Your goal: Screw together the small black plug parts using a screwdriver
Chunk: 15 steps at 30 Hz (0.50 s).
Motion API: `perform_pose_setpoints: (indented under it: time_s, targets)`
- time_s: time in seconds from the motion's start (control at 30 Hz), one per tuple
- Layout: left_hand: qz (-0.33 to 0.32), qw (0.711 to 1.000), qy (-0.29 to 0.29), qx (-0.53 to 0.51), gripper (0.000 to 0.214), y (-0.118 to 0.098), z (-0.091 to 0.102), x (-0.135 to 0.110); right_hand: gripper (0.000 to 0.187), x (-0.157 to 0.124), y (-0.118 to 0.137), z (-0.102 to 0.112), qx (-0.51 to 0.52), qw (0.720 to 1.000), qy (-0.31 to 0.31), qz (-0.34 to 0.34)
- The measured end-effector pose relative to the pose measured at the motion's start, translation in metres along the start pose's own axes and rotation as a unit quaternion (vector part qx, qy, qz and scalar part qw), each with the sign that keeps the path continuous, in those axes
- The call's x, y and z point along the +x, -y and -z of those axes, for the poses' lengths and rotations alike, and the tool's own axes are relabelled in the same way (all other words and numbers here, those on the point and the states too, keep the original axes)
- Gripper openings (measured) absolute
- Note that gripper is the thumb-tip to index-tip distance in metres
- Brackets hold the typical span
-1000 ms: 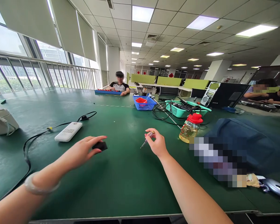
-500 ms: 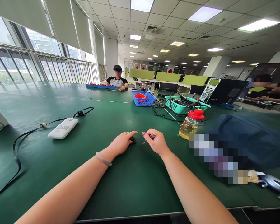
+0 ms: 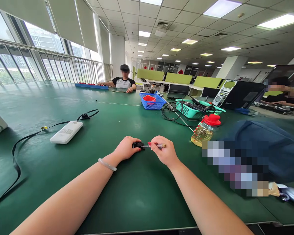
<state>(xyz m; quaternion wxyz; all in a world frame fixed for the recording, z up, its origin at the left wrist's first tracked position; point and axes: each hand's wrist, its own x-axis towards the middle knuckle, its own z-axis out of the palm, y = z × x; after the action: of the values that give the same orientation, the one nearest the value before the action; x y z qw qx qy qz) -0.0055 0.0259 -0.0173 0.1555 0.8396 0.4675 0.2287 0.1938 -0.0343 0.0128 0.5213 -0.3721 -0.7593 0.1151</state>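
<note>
My left hand [image 3: 124,148] is closed on a small black part [image 3: 138,145] lying on the green tabletop [image 3: 137,186]. Its thumb and fingers pinch the near end; what exactly the part is, I cannot make out. In my closed right hand [image 3: 167,152] is a small screwdriver [image 3: 163,146], held almost level with its thin metal shaft pointing left. The tip meets the black part or lies just over it, between the two hands. The fingers hide most of the handle.
On the left lie a white power bank [image 3: 66,132] and a black cable [image 3: 17,163]. To the right stand a red-lidded bottle [image 3: 202,134], a teal basket [image 3: 192,112] of cables and a dark blue bag [image 3: 267,147]. Farther back are a blue basket [image 3: 153,105] and a seated person [image 3: 124,81].
My right hand has turned the screwdriver level and brought its tip to the black part. My left index finger, earlier stretched out, has curled in. The person opposite has shifted a blue tray leftward.
</note>
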Motion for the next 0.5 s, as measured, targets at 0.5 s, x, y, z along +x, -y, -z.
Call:
perform_pose_setpoints:
  time_s: [0.5]
  targets:
    - [-0.086, 0.978, -0.17, -0.086, 0.031, -0.056, 0.04, -0.039, 0.028, -0.002, -0.001, -0.005, -0.004, 1.0, 0.013, 0.016]
